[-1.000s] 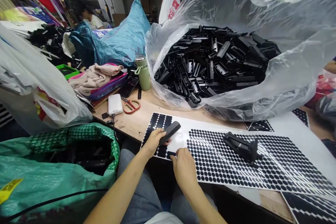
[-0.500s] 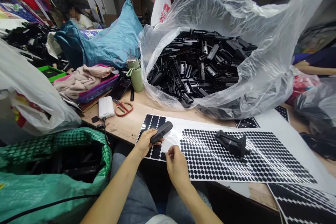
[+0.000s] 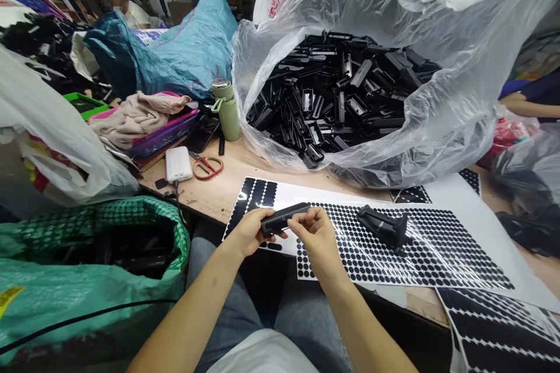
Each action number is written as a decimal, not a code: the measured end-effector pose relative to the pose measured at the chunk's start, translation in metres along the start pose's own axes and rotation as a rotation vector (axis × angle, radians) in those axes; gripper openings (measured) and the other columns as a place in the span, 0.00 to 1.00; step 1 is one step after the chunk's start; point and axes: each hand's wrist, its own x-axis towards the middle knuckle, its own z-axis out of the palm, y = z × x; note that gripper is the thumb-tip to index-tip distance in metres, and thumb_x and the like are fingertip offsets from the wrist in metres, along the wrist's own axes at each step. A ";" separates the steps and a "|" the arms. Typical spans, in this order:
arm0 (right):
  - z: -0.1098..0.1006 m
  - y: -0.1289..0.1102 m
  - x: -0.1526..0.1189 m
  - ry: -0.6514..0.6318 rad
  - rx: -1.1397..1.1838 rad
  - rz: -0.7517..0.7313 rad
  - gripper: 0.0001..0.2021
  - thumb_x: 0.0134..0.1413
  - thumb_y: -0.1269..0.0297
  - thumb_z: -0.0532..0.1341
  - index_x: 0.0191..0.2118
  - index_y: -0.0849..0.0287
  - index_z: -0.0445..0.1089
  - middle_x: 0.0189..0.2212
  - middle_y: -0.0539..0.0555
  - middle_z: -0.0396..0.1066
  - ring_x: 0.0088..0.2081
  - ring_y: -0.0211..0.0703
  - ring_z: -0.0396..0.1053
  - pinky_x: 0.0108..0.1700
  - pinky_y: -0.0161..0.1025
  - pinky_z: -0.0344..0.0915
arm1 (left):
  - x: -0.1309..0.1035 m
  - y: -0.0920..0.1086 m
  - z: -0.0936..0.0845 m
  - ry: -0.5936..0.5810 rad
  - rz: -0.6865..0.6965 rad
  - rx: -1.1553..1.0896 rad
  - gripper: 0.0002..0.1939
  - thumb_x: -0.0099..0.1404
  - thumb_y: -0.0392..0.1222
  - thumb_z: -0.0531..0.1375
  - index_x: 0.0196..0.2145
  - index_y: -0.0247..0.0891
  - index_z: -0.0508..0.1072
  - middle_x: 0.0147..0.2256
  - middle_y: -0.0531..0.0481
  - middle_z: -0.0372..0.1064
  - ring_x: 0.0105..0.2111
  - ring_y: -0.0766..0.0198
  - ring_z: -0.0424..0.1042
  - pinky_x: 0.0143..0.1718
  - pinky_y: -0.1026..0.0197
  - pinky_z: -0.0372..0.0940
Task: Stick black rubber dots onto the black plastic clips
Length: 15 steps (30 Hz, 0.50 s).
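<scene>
Two bare hands meet over the near edge of the light brown wooden surface point(image 3: 238, 166). The left hand point(image 3: 249, 233) is closed around one end of a long black plastic piece with a fine woven pattern point(image 3: 284, 218), so the piece is up in the air, leaning a bit. The right hand point(image 3: 318, 233) has its thumb and fingers bent close together at the other end; I cannot tell if they grip it or pinch something small. Behind the left hand lies a white sheet with black rounded stickers in rows point(image 3: 258, 189). To the right is a big white sheet full of black round dots point(image 3: 437, 250), and a black plastic part with a flat foot point(image 3: 380, 228) lies on it. Farther back, a large see-through plastic bag point(image 3: 455, 140) gapes, with lots of black plastic pieces point(image 3: 350, 99) inside. Just left of the bag stands a pale green bottle with a shiny lid point(image 3: 228, 113). Nearer are red-handled scissors point(image 3: 210, 173), beside a small white box with a cord point(image 3: 178, 164).
</scene>
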 end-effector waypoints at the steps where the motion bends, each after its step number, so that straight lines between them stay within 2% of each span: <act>1: 0.002 0.000 -0.001 -0.011 -0.001 0.000 0.17 0.43 0.69 0.63 0.29 0.55 0.50 0.22 0.41 0.65 0.24 0.32 0.62 0.31 0.33 0.57 | -0.001 0.000 0.002 -0.004 -0.005 0.001 0.11 0.59 0.36 0.51 0.27 0.27 0.70 0.21 0.44 0.70 0.20 0.60 0.72 0.14 0.67 0.59; 15: 0.001 0.004 -0.006 0.019 -0.054 0.001 0.17 0.44 0.70 0.63 0.29 0.55 0.49 0.22 0.41 0.65 0.24 0.31 0.64 0.31 0.33 0.59 | -0.011 0.001 0.016 -0.023 0.070 0.042 0.10 0.57 0.35 0.51 0.23 0.32 0.68 0.18 0.50 0.67 0.16 0.66 0.68 0.12 0.68 0.57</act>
